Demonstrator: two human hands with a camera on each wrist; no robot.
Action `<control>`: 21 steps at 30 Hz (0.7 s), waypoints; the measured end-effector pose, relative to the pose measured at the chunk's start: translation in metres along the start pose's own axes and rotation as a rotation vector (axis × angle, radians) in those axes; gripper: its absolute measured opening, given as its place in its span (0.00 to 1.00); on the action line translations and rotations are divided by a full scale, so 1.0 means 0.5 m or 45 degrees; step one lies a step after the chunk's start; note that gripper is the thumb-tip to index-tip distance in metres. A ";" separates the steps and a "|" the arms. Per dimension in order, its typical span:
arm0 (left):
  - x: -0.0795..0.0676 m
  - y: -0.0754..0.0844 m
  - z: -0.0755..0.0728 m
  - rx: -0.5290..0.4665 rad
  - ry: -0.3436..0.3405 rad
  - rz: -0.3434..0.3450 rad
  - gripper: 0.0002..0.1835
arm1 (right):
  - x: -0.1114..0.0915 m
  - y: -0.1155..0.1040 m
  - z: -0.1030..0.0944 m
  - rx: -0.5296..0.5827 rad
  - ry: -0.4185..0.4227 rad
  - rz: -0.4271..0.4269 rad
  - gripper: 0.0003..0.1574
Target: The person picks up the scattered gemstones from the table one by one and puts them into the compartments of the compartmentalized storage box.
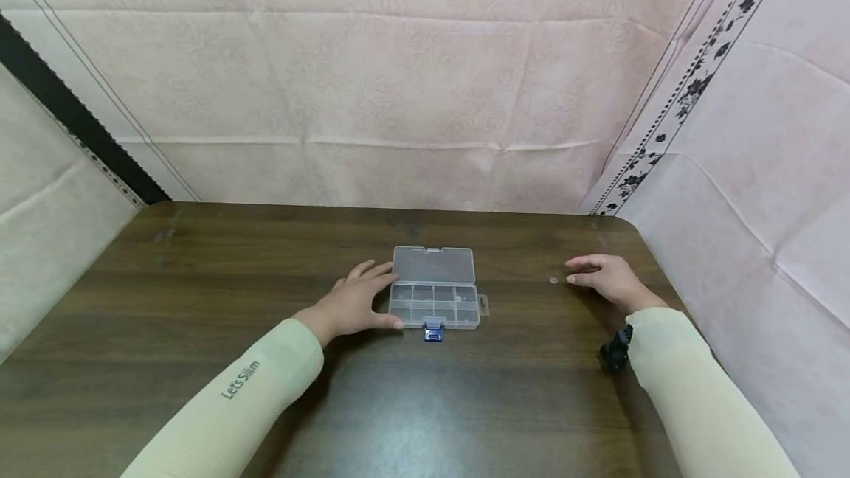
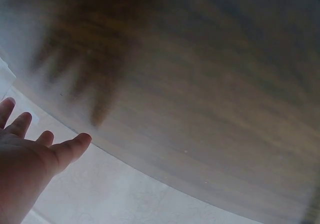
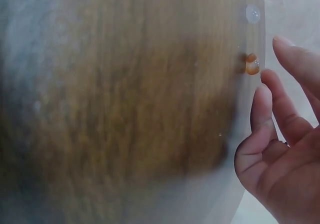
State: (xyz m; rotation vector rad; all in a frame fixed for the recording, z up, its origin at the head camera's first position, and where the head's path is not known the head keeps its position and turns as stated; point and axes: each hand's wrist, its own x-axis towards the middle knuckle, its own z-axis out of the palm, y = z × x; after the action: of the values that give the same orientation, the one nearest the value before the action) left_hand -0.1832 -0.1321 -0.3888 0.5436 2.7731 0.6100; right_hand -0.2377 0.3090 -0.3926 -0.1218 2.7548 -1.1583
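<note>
A clear plastic compartment box [image 1: 433, 305] lies on the table with its lid [image 1: 434, 265] folded back. Something small and pale sits in one of its right-hand compartments; its kind is too small to tell. My left hand [image 1: 358, 301] is spread along the box's left side, thumb at the front corner and fingers by the lid hinge. To the right, my right hand [image 1: 607, 279] hovers with fingers apart, beside a small clear round piece [image 1: 554, 280]. The right wrist view shows that clear piece [image 3: 253, 14] and an orange-tinted piece [image 3: 252, 64] near the fingertips.
A blue tab [image 1: 433, 333] sticks out at the box's front, and a clear hanging loop [image 1: 483, 305] at its right end. The brown wooden table [image 1: 425, 404] ends at pale patterned cloth [image 1: 398, 94] behind and at both sides.
</note>
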 end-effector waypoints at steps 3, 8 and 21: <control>0.000 0.000 0.001 0.004 -0.001 0.001 0.49 | 0.002 0.004 0.001 0.005 -0.020 0.002 0.27; -0.001 0.001 0.001 0.008 0.001 -0.001 0.49 | 0.006 0.009 0.000 0.013 -0.058 0.024 0.27; -0.002 0.004 -0.001 0.015 0.001 -0.002 0.49 | 0.011 0.008 0.001 -0.063 -0.086 -0.014 0.21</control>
State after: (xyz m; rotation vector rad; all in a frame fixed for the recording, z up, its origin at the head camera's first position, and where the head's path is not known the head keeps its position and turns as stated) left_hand -0.1818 -0.1309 -0.3873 0.5434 2.7793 0.5946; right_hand -0.2431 0.3105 -0.3963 -0.1789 2.7278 -1.0681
